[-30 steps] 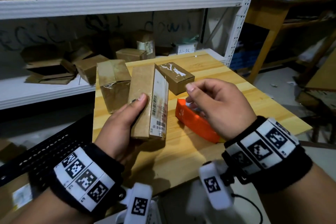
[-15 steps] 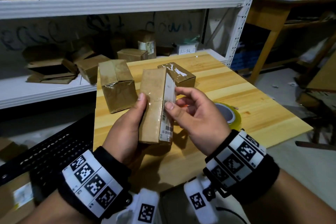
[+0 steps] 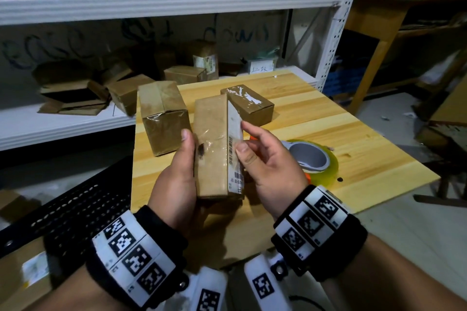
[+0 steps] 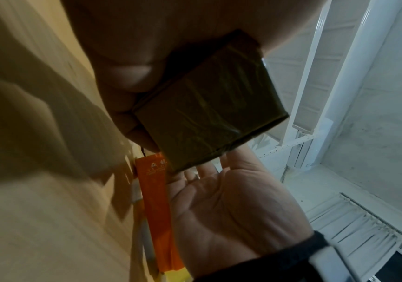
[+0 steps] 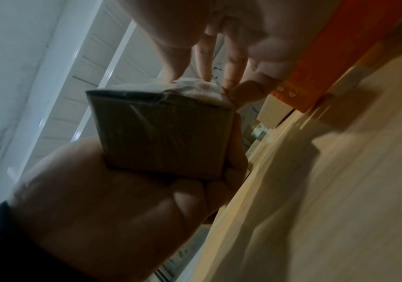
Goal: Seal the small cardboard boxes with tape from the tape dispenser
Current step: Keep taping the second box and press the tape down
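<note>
My left hand grips a long brown cardboard box and holds it on end above the wooden table. Clear tape crosses the box's middle. A white barcode label covers its right side. My right hand touches that side, its thumb on the tape edge and its fingers straight. In the left wrist view the box's taped end shows, with the right palm beside it. In the right wrist view straight fingers rest on the label. The orange tape dispenser lies on the table behind my right hand.
Two more brown boxes stand on the table behind the held one: a taped one at the left and one with white label scraps. A white shelf with several boxes runs behind. A black perforated panel lies at lower left.
My right hand has let go of the orange tape dispenser, which now lies on the table, and has come onto the box's label side. The left hand has kept hold of the box.
</note>
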